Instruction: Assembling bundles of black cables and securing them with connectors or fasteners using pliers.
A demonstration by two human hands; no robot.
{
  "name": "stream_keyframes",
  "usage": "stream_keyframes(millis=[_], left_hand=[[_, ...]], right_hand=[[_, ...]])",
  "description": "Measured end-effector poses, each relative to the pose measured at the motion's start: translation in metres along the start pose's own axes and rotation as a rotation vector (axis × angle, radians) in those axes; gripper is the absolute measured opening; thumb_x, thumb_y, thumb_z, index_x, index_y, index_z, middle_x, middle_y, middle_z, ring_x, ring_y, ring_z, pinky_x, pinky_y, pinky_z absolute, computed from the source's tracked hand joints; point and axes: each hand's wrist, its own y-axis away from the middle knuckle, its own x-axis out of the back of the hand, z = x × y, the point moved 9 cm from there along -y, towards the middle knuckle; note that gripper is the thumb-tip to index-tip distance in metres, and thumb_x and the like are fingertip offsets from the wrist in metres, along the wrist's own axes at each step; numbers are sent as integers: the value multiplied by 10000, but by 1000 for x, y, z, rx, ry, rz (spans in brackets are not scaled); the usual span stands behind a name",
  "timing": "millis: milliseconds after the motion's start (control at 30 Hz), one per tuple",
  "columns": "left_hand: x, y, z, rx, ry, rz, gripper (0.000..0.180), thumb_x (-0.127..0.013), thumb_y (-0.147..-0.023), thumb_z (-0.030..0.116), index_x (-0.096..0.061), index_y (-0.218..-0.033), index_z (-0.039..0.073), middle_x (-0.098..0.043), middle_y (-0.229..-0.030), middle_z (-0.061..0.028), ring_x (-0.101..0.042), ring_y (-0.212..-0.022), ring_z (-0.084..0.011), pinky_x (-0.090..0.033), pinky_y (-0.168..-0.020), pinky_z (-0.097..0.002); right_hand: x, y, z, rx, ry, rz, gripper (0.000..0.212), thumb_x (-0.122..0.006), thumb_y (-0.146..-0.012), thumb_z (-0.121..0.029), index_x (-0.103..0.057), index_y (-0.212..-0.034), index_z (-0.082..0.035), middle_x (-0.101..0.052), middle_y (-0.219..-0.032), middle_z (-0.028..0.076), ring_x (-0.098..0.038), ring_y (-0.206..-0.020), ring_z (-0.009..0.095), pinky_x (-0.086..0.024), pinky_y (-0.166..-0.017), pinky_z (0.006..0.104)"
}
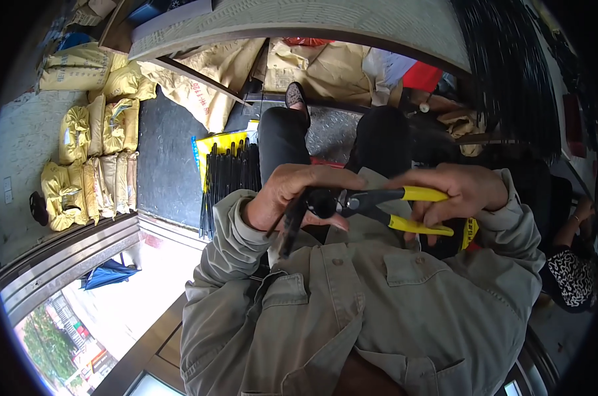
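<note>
In front of my chest, my right hand (467, 190) is wrapped around the yellow-sleeved handles of a pair of pliers (368, 201). The handles are spread apart, and the jaws point left. My left hand (299, 181) grips a bundle of thin black rods (289, 231) with a dark rounded end piece. This rounded piece meets the plier jaws, but the exact contact between them is too dark to make out. The left fingers curl behind the rods and are partly hidden.
Many black rods (231, 171) stand bundled left of my knees. Yellow sacks (117, 125) are stacked along the left wall. A bench top (325, 20) spans the far side, with black strands (510, 72) hanging at its right. Another person's arm (571, 228) shows at right.
</note>
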Motion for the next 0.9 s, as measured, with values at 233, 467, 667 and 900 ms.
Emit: stream_keyframes(millis=[233,467,667,900], left_hand=[[15,7,-13,202,-183,230,557,-785,-583,258,-558,-1036,27,-603,-902,-91,-608,-723,-194,-460,-618,-277],[20,9,-16,249,-214,261,562,-773,-596,315,-558,-1043,52,-593,-922,-60,-602,-701,-196,-459,-623,-277],[24,14,-14,326,-286,280,584,-755,-616,372,-549,-1063,57,-590,-931,-58,-595,-710,-179,-456,-641,-273],[31,17,-15,301,-255,449,592,-743,-670,353,-513,-1104,25,-586,-893,-52,-563,-719,-124,-437,-663,-237]], right_hand=[[1,12,-44,431,1339,776,371,-631,-684,-63,-561,-1047,-26,-493,-1064,155,-536,-942,289,-442,-812,395],[2,15,-64,435,1563,922,310,-640,-677,-114,-598,-971,-27,-482,-1049,151,-514,-951,282,-413,-819,397],[7,1,-43,449,1367,918,271,-651,-666,-168,-615,-892,-23,-511,-999,137,-548,-855,272,-443,-739,385],[11,-29,-22,750,1150,1039,227,-639,-737,-189,-605,-882,-18,-533,-915,130,-567,-733,244,-459,-632,342]])
